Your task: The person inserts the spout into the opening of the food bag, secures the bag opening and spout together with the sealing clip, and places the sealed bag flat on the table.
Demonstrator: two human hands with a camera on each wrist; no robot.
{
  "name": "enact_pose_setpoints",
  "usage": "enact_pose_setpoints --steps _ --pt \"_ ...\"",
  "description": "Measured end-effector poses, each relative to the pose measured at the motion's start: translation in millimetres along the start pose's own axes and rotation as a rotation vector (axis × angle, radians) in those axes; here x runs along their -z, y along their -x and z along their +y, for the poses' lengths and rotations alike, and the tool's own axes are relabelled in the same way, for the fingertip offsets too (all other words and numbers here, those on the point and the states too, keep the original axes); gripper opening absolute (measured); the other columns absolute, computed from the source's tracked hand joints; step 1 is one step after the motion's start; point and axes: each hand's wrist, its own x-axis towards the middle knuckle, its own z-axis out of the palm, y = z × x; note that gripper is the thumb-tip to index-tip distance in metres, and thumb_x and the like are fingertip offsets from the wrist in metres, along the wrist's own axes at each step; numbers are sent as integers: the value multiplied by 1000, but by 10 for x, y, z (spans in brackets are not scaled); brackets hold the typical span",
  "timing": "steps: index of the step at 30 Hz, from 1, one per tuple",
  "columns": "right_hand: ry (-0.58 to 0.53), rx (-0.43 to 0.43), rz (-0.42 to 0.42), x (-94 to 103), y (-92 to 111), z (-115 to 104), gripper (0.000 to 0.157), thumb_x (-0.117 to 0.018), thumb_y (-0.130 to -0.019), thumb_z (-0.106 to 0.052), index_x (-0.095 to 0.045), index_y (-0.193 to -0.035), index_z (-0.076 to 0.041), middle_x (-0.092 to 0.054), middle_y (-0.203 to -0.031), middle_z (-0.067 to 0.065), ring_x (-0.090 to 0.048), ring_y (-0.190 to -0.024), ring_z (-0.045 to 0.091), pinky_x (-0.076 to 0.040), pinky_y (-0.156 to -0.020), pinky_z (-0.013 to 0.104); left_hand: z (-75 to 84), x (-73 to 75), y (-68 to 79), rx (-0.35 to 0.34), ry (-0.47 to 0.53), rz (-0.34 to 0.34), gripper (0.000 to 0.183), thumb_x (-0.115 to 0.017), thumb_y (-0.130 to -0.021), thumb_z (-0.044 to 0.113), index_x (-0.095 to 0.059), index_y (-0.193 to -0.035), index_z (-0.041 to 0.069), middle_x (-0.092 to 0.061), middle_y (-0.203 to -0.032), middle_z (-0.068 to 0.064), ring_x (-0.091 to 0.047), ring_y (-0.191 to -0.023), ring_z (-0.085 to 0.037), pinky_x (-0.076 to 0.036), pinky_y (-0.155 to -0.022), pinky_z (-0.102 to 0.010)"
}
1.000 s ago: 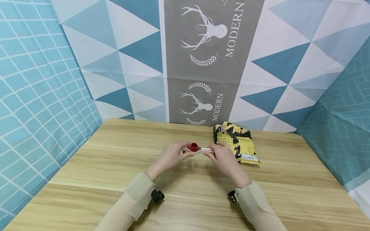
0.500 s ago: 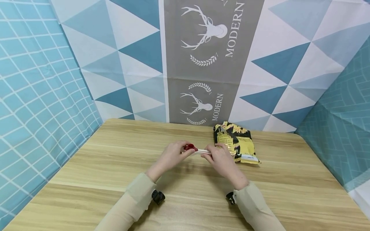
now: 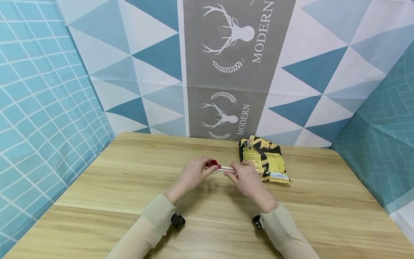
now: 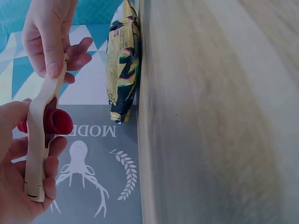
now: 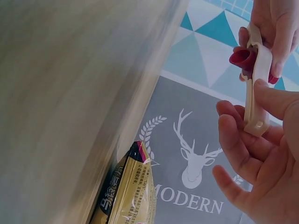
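Note:
A cream bag clip with a red pour spout [image 3: 214, 163] is held level between both hands above the table. The left hand [image 3: 190, 176] grips its spout end, with the thumb on the near side. At the opposite end, the right hand [image 3: 248, 182] pinches the cream bar between thumb and fingers. Seen from the left wrist, the clip [image 4: 35, 135] has its long bars lying close together, and the spout sticks out sideways. In the right wrist view, the clip [image 5: 263, 65] shows its cream end resting on the right fingers; the left hand partly covers the far end.
A yellow and black snack bag [image 3: 275, 165] lies on the wooden table [image 3: 129, 190] just beyond the right hand, near the back edge. A patterned cloth backdrop [image 3: 155, 72] stands behind the table. Dark wrist cameras [image 3: 177, 221] hang at both cuffs.
The clip has shifted slightly left, and the right hand has moved left with it. The left thumb and fingers now cover more of the spout end. The snack bag stays put.

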Motion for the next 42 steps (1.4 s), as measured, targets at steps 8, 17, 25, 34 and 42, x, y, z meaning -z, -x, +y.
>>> enact_pose_setpoints --steps 8,17,25,34,42 --pt "-71 -78 -20 3 11 -45 21 -45 -87 -32 -57 -81 -16 -44 -52 -15 -43 -48 3 -34 -87 38 12 4 8 3 30 7 32 -53 -80 41 -60 -97 15 -59 -86 4 -56 -72 -6 -44 -64 -23" --pt "-128 -146 -33 11 21 -57 23 -38 -90 -24 -59 -83 -16 -50 -54 -15 -43 -49 3 -39 -66 31 26 4 5 30 63 29 28 -56 -79 40 -62 -93 15 -59 -85 5 -56 -71 -6 -44 -63 -21" --pt "-212 -253 -84 24 23 -81 18 -39 -87 -20 -56 -91 -15 -47 -54 -9 -39 -41 9 -33 -42 25 28 2 2 47 97 43 27 -57 -79 38 -62 -92 15 -58 -84 6 -55 -72 -5 -44 -63 -21" --pt "-305 -283 -64 42 19 -82 17 -40 -87 -19 -57 -89 -16 -53 -58 -7 -43 -45 9 -36 -45 26 17 -5 4 62 109 35 27 -57 -78 39 -60 -93 16 -58 -87 7 -54 -75 -4 -43 -65 -20" --pt "-344 -289 -59 42 24 -66 15 -43 -87 -20 -58 -88 -18 -56 -59 -7 -50 -50 5 -40 -49 24 7 -2 17 57 154 13 25 -58 -78 37 -59 -95 18 -57 -89 8 -53 -77 -3 -44 -68 -18"
